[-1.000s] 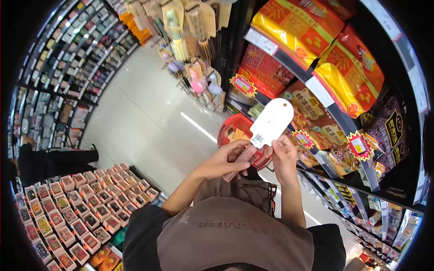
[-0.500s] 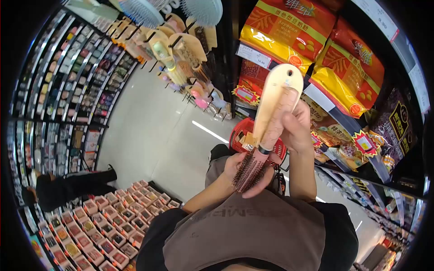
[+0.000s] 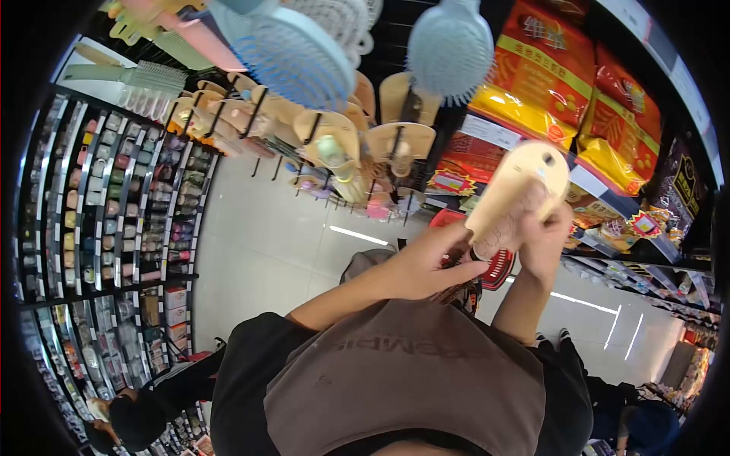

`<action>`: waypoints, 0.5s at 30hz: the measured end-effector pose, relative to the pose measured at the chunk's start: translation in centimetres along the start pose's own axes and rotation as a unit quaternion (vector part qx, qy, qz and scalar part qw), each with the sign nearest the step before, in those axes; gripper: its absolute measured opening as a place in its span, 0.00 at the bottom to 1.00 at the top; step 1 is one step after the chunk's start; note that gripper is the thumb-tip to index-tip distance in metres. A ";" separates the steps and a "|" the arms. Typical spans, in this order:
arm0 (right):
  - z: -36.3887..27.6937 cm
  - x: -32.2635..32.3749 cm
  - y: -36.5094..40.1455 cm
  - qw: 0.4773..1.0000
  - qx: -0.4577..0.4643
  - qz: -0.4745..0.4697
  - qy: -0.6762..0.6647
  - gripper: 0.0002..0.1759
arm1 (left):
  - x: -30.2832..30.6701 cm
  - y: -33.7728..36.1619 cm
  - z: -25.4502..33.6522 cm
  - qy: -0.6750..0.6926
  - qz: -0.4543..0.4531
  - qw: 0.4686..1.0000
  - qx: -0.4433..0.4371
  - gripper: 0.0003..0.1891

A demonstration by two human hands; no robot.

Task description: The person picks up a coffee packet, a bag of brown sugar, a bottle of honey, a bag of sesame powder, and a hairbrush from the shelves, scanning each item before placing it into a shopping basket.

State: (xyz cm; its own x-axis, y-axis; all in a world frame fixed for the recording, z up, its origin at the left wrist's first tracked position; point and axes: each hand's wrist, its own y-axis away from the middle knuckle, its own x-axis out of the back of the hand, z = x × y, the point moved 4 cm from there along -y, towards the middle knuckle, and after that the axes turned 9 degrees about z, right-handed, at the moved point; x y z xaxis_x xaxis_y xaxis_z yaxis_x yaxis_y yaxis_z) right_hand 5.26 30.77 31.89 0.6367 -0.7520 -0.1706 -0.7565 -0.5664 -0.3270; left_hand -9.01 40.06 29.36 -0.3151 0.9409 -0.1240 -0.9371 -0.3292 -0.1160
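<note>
A round hairbrush point(image 3: 502, 228) on a pale cardboard backing card point(image 3: 508, 173) is held in front of my chest, tilted with the card's holed end up and to the right. My right hand point(image 3: 546, 232) is closed on the handle and card near the top, its fingers bent. My left hand point(image 3: 426, 262) is wrapped about the lower, bristled end, which its fingers and palm mostly hide. Some dark bristles show below that palm. Just behind the hands is a red shopping basket point(image 3: 499, 267), partly covered by them.
Hairbrushes hang on hooks ahead, among them a blue paddle brush point(image 3: 296, 61) and a light blue brush point(image 3: 452, 55). Red and yellow soybean milk powder bags point(image 3: 536, 68) fill the right shelf. Small goods line a left rack point(image 3: 114, 190). People are at lower left point(image 3: 137, 418) and lower right point(image 3: 646, 425).
The brush and both hands have moved right. My left hand has shifted over the bristles, covering more of them. The view has turned, bringing the hanging brushes closer and people into the lower corners.
</note>
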 end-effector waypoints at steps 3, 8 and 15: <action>-0.5 0.2 0.2 0.989 0.028 0.145 -0.027 0.20 | 1.5 1.2 0.3 -0.128 -0.056 0.990 -0.011 0.13; -1.9 -1.2 1.1 0.995 -0.037 0.051 0.077 0.06 | 3.3 3.4 -1.8 -0.097 -0.053 0.994 -0.007 0.15; -0.1 -6.8 2.6 0.987 -0.040 -0.049 0.145 0.04 | 6.1 4.1 -1.4 0.124 0.065 0.990 -0.008 0.18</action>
State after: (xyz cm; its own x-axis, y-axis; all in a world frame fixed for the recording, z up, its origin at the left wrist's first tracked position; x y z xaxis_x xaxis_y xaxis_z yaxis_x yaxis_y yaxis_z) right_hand -1.06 34.31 32.29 0.6472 -0.7503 0.1347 -0.7099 -0.6576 -0.2522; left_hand -14.54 44.30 26.75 -0.3846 0.8430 -0.3761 -0.8879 -0.4493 -0.0991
